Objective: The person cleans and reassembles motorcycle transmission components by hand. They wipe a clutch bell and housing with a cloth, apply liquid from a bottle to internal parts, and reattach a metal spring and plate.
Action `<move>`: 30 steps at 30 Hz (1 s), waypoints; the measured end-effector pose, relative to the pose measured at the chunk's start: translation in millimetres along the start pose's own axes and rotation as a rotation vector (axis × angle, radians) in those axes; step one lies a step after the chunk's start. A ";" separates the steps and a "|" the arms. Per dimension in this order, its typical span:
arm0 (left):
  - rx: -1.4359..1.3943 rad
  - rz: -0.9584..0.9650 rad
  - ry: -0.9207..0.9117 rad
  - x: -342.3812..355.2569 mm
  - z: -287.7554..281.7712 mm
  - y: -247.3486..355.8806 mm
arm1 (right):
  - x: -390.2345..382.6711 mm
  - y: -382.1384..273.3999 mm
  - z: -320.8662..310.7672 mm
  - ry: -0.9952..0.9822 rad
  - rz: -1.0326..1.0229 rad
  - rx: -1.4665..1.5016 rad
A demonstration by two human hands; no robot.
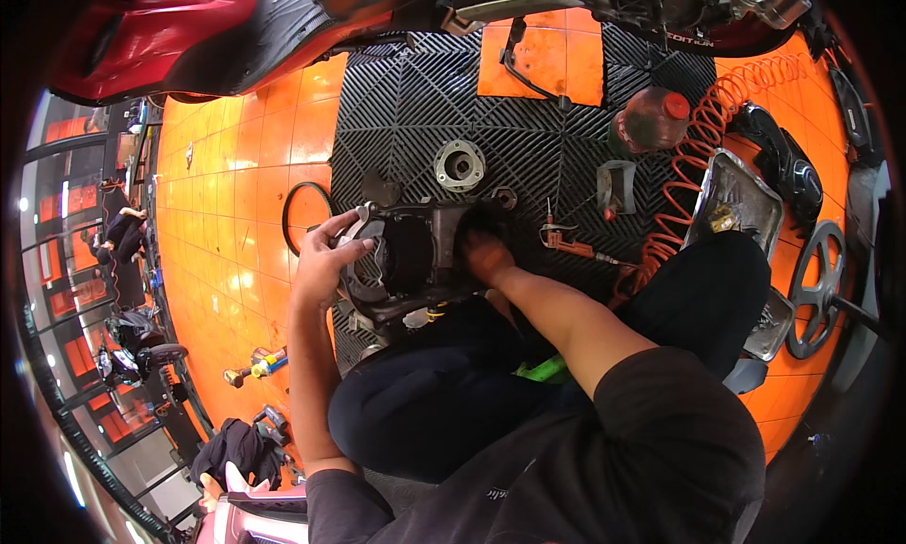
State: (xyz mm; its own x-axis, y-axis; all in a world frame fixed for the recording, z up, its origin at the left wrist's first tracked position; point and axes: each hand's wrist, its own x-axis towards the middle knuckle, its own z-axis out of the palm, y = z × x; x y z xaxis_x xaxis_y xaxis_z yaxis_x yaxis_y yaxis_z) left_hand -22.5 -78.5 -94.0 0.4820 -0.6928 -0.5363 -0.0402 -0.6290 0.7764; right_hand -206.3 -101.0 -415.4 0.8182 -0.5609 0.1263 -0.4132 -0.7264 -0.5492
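Observation:
A dark metal engine casing (442,237) lies in front of my crossed legs. Its left end is curled over by my left hand (328,253), thumb and fingers closed on the edge beside a bright metal rim. My right hand (488,259) reaches into a dark opening at the right end; its fingers are hidden in shadow. Just beyond the casing are a round grey metal flange (442,169) with a central hole and a small nut-like ring (505,199). A black belt loop (286,225) rests to the left.
An orange air blow gun (578,249) joins a coiled red hose (672,190) on the right. Near it stand a red-capped jug (642,124) and a metal tray (758,187). A spoked wheel (802,303) is far right. A red scooter (179,34) spans the top.

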 end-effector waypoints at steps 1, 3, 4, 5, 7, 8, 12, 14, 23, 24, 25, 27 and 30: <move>0.006 0.030 0.011 2.0 -2.3 -4.6 | 0.2 -2.3 0.5 -0.065 0.004 -0.025; 0.017 0.079 0.041 1.5 -5.2 -16.5 | 0.1 -10.5 -10.2 -0.206 0.004 -0.071; 0.010 0.001 0.003 1.4 -3.3 -8.5 | 7.6 -13.7 -18.6 -0.386 0.166 0.067; -0.005 0.015 0.008 1.3 0.4 -8.1 | 27.2 -16.2 -26.2 -0.552 0.330 0.205; -0.022 0.061 0.006 3.0 8.6 -1.6 | 46.5 -2.0 -15.2 -0.628 0.649 0.577; 0.003 0.089 0.001 7.0 12.5 3.3 | 48.0 14.7 20.4 -0.525 0.797 0.808; 0.041 0.022 0.054 4.8 -5.8 -11.2 | 21.3 7.2 0.9 -0.277 1.120 1.903; 0.020 0.009 0.034 3.8 -7.3 -14.5 | 12.1 9.5 -57.9 -0.200 1.175 1.924; 0.073 0.023 0.014 14.0 1.3 4.9 | 19.7 0.8 -18.9 -0.234 0.403 0.404; 0.070 0.029 0.016 13.1 4.2 5.4 | 17.2 9.6 -15.2 -0.243 0.338 0.418; 0.063 0.028 0.022 9.2 4.2 2.6 | 21.1 6.3 -19.6 -0.331 0.368 0.388; 0.044 0.020 0.002 12.6 -1.9 -7.1 | 30.7 4.5 -31.1 -0.492 0.425 0.312; 0.073 0.045 0.026 12.9 -0.3 -1.7 | 13.3 -4.6 5.5 -0.217 0.453 0.129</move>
State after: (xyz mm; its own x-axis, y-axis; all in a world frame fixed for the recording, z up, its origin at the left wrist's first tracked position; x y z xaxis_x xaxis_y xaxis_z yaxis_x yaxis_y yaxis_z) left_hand -15.9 -86.3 -102.1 0.5007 -0.7123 -0.4918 -0.1258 -0.6220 0.7728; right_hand -191.3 -102.9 -415.7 0.6383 -0.7026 -0.3145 -0.7036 -0.3668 -0.6085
